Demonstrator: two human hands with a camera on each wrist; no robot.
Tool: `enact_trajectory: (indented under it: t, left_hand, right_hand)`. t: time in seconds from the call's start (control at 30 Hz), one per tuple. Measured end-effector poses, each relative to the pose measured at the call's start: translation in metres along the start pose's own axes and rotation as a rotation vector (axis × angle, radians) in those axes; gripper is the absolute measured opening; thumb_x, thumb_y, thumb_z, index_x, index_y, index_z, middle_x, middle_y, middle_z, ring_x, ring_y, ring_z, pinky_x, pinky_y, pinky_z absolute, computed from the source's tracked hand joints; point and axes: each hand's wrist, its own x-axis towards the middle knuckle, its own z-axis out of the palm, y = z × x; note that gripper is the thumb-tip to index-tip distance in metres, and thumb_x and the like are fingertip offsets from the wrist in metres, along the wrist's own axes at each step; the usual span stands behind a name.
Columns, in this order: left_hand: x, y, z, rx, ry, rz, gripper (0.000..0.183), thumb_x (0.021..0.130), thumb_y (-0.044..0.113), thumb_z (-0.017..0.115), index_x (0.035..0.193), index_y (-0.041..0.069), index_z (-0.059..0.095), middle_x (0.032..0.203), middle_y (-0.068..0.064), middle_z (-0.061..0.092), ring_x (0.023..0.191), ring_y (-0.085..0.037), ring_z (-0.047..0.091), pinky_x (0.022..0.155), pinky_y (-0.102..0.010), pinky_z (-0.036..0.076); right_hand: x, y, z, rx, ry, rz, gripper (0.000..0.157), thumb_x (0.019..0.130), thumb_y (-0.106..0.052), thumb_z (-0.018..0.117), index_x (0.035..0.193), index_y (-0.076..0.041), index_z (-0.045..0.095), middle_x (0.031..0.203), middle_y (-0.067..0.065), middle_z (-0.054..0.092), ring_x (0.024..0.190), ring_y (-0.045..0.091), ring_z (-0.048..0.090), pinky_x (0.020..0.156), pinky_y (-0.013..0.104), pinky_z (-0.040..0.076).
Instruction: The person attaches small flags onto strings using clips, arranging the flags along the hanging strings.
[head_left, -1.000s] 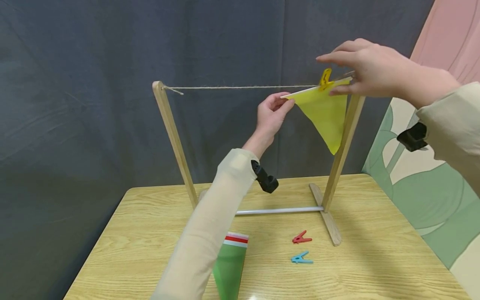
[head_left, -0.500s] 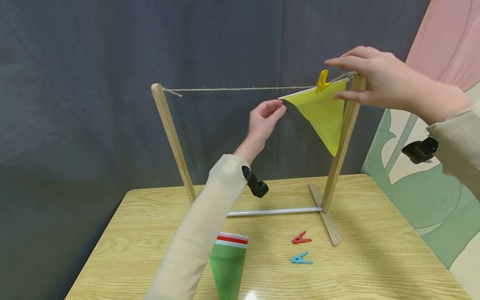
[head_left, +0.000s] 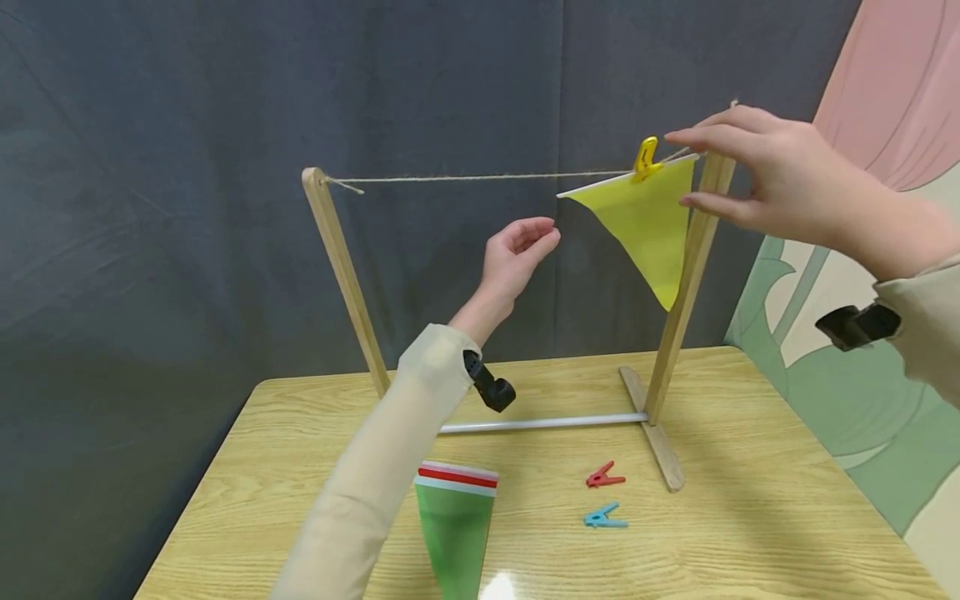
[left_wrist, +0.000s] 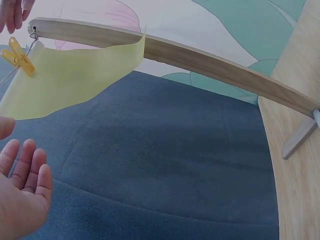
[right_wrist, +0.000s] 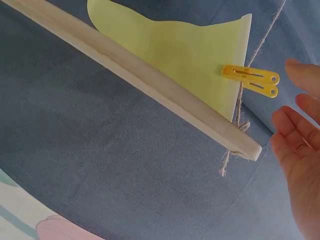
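Note:
A yellow triangular pennant hangs from the string, fixed by one yellow clothespin near the right post. Its white top edge slopes down toward the left. My left hand is apart from the pennant's left corner, fingers loosely bent and holding nothing. Beside the right post, my right hand has thumb and fingers spread with a gap between them, close to the clothespin. In the right wrist view the clothespin grips pennant and string together, and the right hand is off it.
A wooden frame with a left post and a right post stands on the table, joined by a white rod. A red clothespin, a blue clothespin and stacked pennants, green on top, lie in front.
My left hand has let go of the pennant's left corner and moved down and left. The right hand has drawn back to the right from the clothespin. The pennant stays hanging.

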Motion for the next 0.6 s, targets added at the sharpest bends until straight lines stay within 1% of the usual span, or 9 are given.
enact_trajectory:
  t: [0.13,0.2,0.23,0.3,0.37,0.47,0.6]
  left_hand:
    - [-0.005,-0.001,-0.004,-0.008,-0.018,0.003,0.027,0.087,0.01,0.066,0.112,-0.001,0.063,0.109,-0.01,0.065,0.093,-0.013,0.059,0.083,-0.02,0.048]
    - [-0.007,-0.001,-0.006,-0.005,-0.024,0.001,0.027,0.088,0.01,0.066,0.112,-0.002,0.063,0.109,-0.01,0.065,0.093,-0.013,0.059,0.083,-0.02,0.048]
    - [-0.008,-0.002,-0.007,-0.002,-0.026,0.001,0.028,0.087,0.011,0.066,0.112,-0.002,0.063,0.108,-0.01,0.065,0.093,-0.013,0.059,0.083,-0.02,0.048]
    - [-0.01,-0.002,-0.009,0.005,-0.027,0.001,0.028,0.087,0.011,0.067,0.112,-0.001,0.063,0.107,-0.009,0.066,0.092,-0.013,0.06,0.082,-0.02,0.049]
    - [-0.013,-0.002,-0.011,0.011,-0.032,0.004,0.028,0.088,0.011,0.066,0.113,-0.001,0.063,0.107,-0.009,0.066,0.092,-0.013,0.06,0.082,-0.021,0.049]
    - [-0.016,-0.003,-0.015,0.012,-0.043,0.001,0.028,0.088,0.011,0.066,0.113,-0.001,0.063,0.108,-0.009,0.065,0.092,-0.014,0.06,0.081,-0.022,0.049]
    - [-0.021,-0.004,-0.018,-0.001,-0.059,-0.003,0.026,0.088,0.01,0.066,0.112,0.0,0.064,0.108,-0.01,0.065,0.092,-0.014,0.06,0.082,-0.022,0.049]
  right_hand:
    - [-0.005,-0.004,0.002,0.009,0.026,-0.026,0.071,0.091,-0.058,0.04,0.117,0.005,0.06,0.105,0.021,0.06,0.077,0.016,0.046,0.06,0.021,0.034]
    - [-0.007,-0.006,0.004,0.023,0.042,-0.033,0.07,0.091,-0.058,0.041,0.117,0.004,0.06,0.104,0.021,0.061,0.08,0.017,0.048,0.066,0.015,0.034]
    - [-0.008,-0.006,0.005,0.031,0.052,-0.031,0.069,0.091,-0.058,0.042,0.117,0.004,0.061,0.104,0.02,0.061,0.081,0.016,0.049,0.068,0.012,0.034]
    - [-0.011,-0.009,0.006,0.046,0.059,-0.019,0.069,0.091,-0.058,0.043,0.117,0.003,0.061,0.104,0.02,0.061,0.087,0.011,0.052,0.075,0.006,0.034]
    - [-0.013,-0.011,0.007,0.065,0.075,-0.008,0.069,0.09,-0.059,0.044,0.117,0.002,0.062,0.104,0.019,0.061,0.094,0.008,0.052,0.083,0.001,0.03]
    - [-0.016,-0.014,0.011,0.09,0.106,-0.019,0.066,0.091,-0.057,0.045,0.116,0.002,0.062,0.103,0.02,0.061,0.1,0.003,0.05,0.086,0.001,0.029]
    - [-0.021,-0.02,0.017,0.128,0.158,-0.043,0.063,0.092,-0.054,0.047,0.113,0.004,0.062,0.1,0.021,0.061,0.097,0.0,0.048,0.086,0.003,0.031]
